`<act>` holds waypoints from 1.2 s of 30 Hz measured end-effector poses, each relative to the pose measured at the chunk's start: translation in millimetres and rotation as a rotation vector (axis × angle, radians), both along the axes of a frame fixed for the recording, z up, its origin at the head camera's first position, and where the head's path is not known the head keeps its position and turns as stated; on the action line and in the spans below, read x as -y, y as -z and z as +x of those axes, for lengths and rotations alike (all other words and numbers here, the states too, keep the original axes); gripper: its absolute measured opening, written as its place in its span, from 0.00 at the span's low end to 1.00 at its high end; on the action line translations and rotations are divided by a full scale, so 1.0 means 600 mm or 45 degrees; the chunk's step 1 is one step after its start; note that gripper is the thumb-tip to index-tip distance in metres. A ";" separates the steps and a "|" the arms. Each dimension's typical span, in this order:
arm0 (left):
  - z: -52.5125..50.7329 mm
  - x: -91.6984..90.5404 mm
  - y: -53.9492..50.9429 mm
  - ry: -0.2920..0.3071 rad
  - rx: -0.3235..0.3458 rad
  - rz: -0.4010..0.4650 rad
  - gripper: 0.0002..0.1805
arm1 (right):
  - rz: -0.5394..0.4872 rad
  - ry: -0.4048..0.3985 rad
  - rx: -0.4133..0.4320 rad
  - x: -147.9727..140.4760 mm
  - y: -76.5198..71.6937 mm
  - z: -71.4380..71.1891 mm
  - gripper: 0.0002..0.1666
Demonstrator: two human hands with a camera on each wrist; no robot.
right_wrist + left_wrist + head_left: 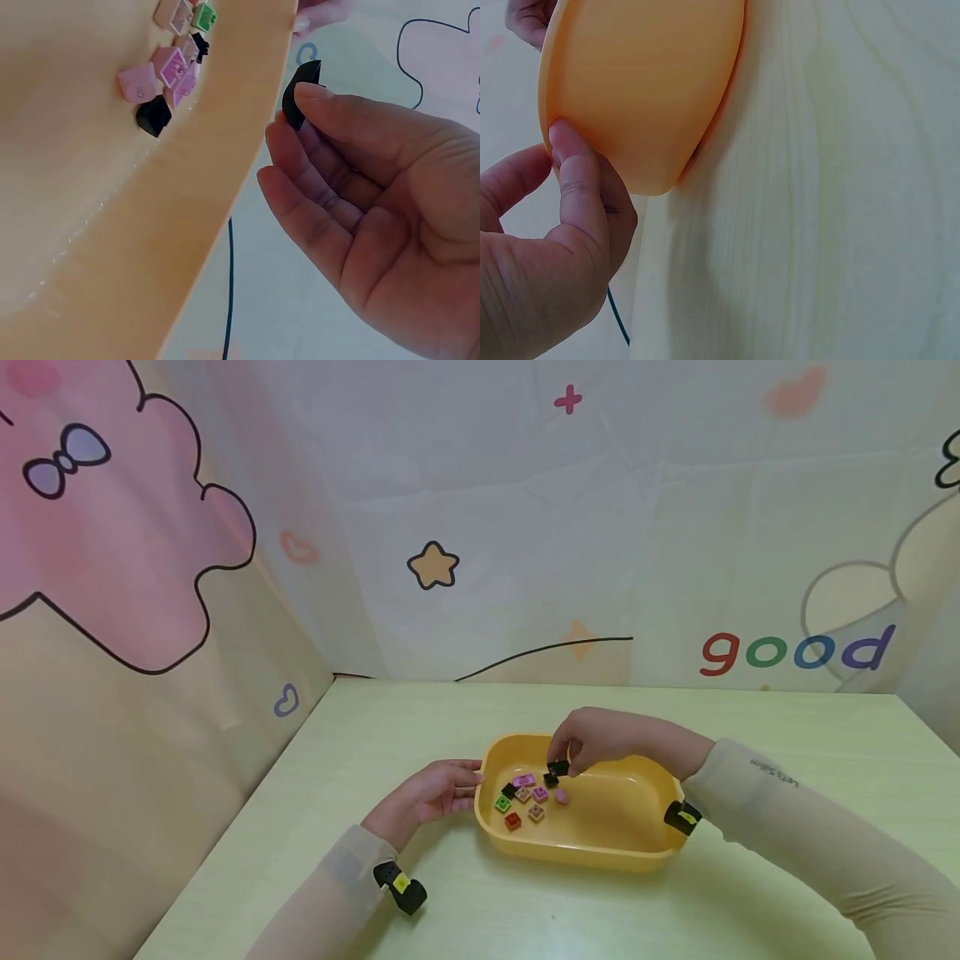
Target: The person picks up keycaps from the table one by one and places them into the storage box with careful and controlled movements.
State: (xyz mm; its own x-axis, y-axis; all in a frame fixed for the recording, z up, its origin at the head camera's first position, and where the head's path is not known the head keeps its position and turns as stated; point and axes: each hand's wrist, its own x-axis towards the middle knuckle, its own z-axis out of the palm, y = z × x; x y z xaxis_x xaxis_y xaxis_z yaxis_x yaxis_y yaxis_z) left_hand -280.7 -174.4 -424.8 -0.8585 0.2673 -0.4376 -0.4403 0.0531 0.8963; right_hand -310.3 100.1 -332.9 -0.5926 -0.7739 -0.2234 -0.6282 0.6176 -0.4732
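Note:
A yellow plastic basin (pixel 600 852) sits on the table with several small toy bricks at its left end. My left hand (pixel 435 789) is at the basin's left end; in the left wrist view its thumb and a finger pinch the rim (pixel 546 90). Above the basin my right hand (pixel 600 739) pinches a small black brick (pixel 302 94) with a curved side between thumb and fingertips. Under it in the basin lies another black brick (pixel 154 115), beside a pink brick (pixel 138 82). Nearby are a green brick (pixel 502 804) and a red brick (pixel 512 821).
A pale wood-grain table (pixel 360 727) carries the basin. Behind it hangs a printed cloth (pixel 517 527) with a star and the word "good", and another pink-figured cloth stands at the left. Each wrist wears a black camera (pixel 401 887) on a strap.

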 end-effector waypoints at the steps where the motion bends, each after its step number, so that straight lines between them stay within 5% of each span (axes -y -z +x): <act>1: 0.000 0.000 0.000 0.002 0.001 0.000 0.27 | 0.002 0.001 0.012 0.002 0.003 0.000 0.15; 36: 0.004 0.002 -0.002 0.023 -0.010 0.024 0.27 | 0.160 -0.140 0.080 0.053 0.069 -0.001 0.17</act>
